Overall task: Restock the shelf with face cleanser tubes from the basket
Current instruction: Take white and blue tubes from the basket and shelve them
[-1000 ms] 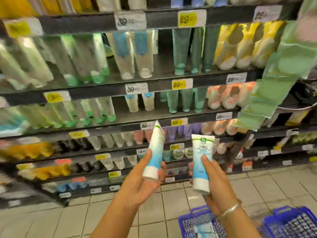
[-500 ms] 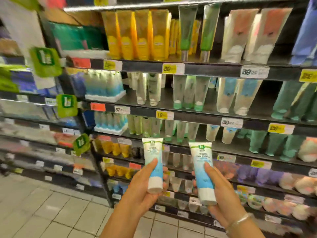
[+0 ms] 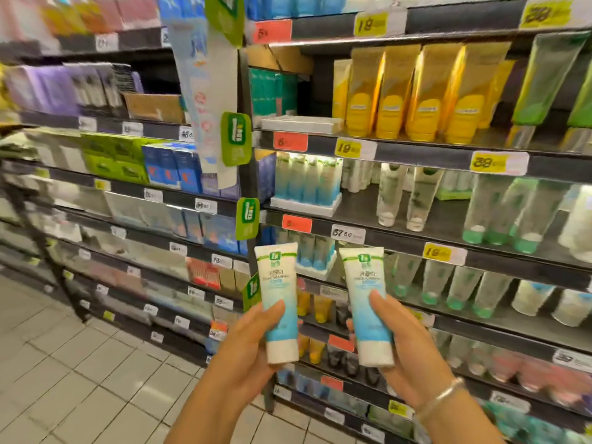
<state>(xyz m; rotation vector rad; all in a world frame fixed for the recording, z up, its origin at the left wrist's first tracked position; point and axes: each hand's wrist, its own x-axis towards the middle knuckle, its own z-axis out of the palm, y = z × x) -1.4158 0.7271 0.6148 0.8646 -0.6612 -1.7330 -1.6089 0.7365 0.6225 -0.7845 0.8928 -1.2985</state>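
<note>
Retail shelving (image 3: 416, 149) of dark metal, several tiers, spanning the right and centre, each front edge lined with yellow, red and white price tags; a second, blurred shelf bay at the left above a pale tiled floor (image 3: 80, 379). On an upper tier, row of yellow tubes (image 3: 413, 97) standing cap-down at the front edge. One tier lower, near its left end, white display tray (image 3: 304, 205) holding white-and-blue tubes, just beside clear tubes further right; green-capped tubes (image 3: 499, 213) toward the right end. Green hanging tags (image 3: 236, 142) along the upright post between the two bays. In the foreground, in front of the lower tiers and touching no shelf: left hand (image 3: 250, 350), grip closed around the left face cleanser tube (image 3: 278, 299), thumb across its front, white cap downward; right hand (image 3: 407, 350), grip closed likewise around the right face cleanser tube (image 3: 368, 302), also cap-down and tilted slightly. Both tubes near each other, apart, labels facing the camera. Silver bracelet (image 3: 442, 395) on the right wrist.
</note>
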